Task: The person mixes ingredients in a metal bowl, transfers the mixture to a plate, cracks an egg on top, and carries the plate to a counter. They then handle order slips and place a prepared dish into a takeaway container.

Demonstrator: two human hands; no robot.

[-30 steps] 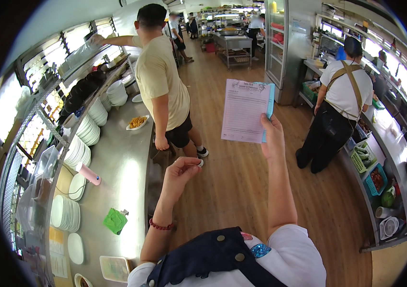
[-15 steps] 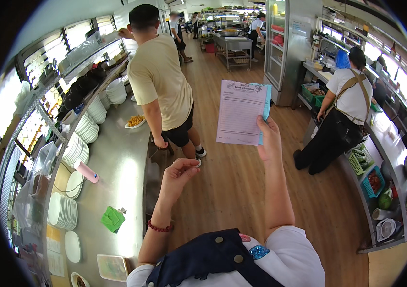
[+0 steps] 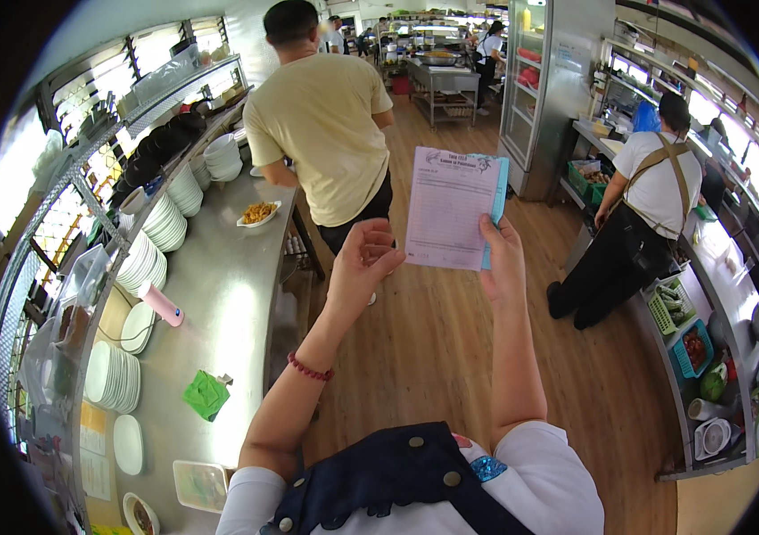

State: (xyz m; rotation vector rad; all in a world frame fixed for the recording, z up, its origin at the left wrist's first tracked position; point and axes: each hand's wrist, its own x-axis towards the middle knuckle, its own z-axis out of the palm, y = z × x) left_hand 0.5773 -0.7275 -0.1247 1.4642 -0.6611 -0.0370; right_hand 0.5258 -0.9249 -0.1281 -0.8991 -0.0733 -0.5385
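My right hand (image 3: 503, 254) holds an order slip pad (image 3: 451, 212) upright in front of me, thumb on its face near the right edge. The top sheet is pale pink and ruled, and a light blue sheet (image 3: 500, 192) shows behind it. Close to the pad's lower left edge is my left hand (image 3: 366, 263), fingers bent and a little apart from the thumb, with nothing visible in them. Whether its thumb tip touches the paper I cannot tell. A red bead bracelet (image 3: 310, 367) circles my left wrist.
A steel counter (image 3: 219, 330) runs along my left, carrying stacked white plates (image 3: 112, 376), a pink tumbler (image 3: 161, 305), a green cloth (image 3: 206, 395) and a dish of food (image 3: 258, 214). One person (image 3: 321, 134) stands ahead beside it; another (image 3: 651, 178) works at the right-hand shelves.
My left hand has risen and moved right toward the pad, its fingers loosening from a pinch. The pad stays nearly still. The person in the yellow shirt has turned and shifted right.
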